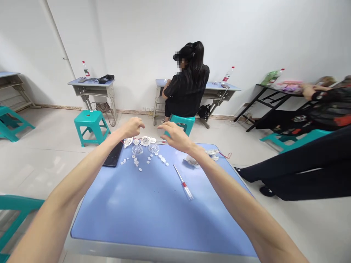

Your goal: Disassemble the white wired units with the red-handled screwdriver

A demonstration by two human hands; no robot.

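Our left hand (133, 128) and right hand (175, 136) are apart, both open and empty, raised over the far edge of the blue table (164, 226). Just below and between them lie white discs (145, 141), two clear domes (137, 150) and small white pieces (135, 161). Below the left wrist sits a black phone (113, 154). Below the right hand lies a screwdriver (183, 182) with a red band; to that hand's right are a white wad (192, 160) and a wired part (212, 154).

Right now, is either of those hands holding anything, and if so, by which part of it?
Nothing appears held: the left hand and right hand are both empty, fingers open, above the small white plastic parts on the blue table.
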